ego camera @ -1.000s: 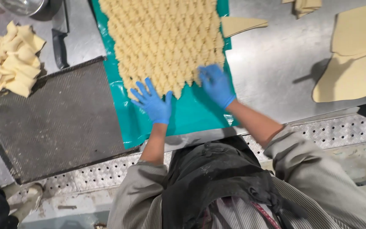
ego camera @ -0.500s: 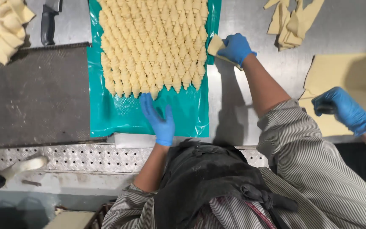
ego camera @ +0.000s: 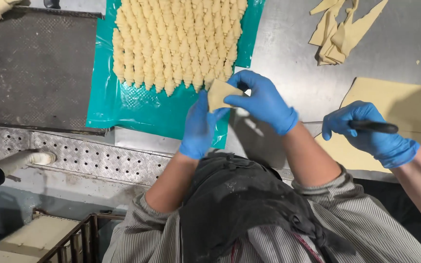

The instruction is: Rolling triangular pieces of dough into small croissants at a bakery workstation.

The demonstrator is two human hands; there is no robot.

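Both my hands wear blue gloves and meet over the near right corner of a teal plastic sheet [ego camera: 137, 104]. My left hand [ego camera: 200, 127] and my right hand [ego camera: 264, 101] hold one small triangular dough piece [ego camera: 220, 92] between them. Just beyond it lie tight rows of rolled raw croissants [ego camera: 176, 44] covering the sheet.
A dark perforated baking tray [ego camera: 30, 68] lies to the left. Dough offcuts [ego camera: 342, 31] sit at the far right on the steel table [ego camera: 288, 44]. A co-worker's gloved hand [ego camera: 366, 131] holds a black-handled tool [ego camera: 373, 126] over a flat dough sheet [ego camera: 405, 104].
My right hand brought the dough triangle from the right of the sheet in front of me. My left hand rose off the teal sheet to take hold of it too.
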